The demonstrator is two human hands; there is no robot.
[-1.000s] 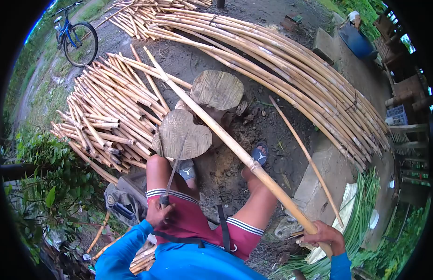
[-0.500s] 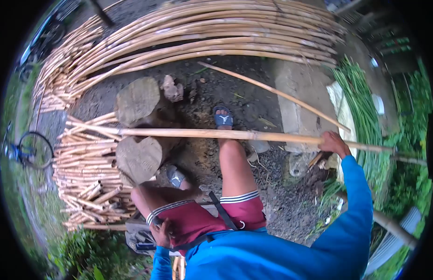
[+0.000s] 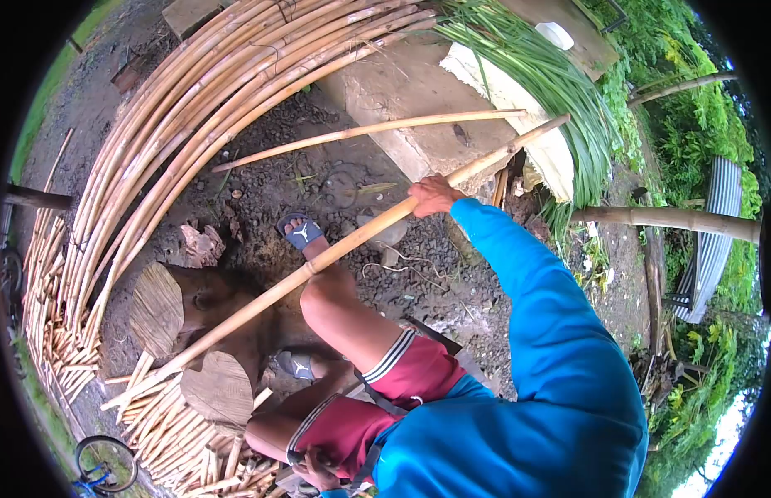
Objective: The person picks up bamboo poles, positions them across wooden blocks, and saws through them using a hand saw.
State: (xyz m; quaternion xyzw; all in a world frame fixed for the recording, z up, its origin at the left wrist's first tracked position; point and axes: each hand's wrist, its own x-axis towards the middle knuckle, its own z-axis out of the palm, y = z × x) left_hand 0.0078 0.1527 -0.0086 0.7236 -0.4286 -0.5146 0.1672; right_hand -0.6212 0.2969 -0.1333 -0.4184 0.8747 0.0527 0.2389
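Clearly, the widest open room was the dark bare ground (image 3: 327, 170) beyond the sandaled feet, edged by the bundle of long poles (image 3: 182, 124) on one side and a concrete slab (image 3: 394, 91) on the other. A thinner pole (image 3: 369, 130) crossed that space, its end reaching over the slab. Beside the slab, a white sheet (image 3: 485, 75) and a heap of green leaves (image 3: 568, 91) closed in the right side.

The bamboo pole (image 3: 360, 236) ran slantwise from the cut pieces (image 3: 165, 432), between two wood blocks (image 3: 217, 388), past the knee and through the right hand (image 3: 435, 196); whether it touched the blocks I could not tell. The right fingers were wrapped around it. Down by the thigh, the left hand (image 3: 317, 471) was curled about a dark handle (image 3: 296, 457).

Half a second earlier, the pole had lain almost level across the view; by now it slanted up rightward, and more of it showed beyond the right hand than a second before.
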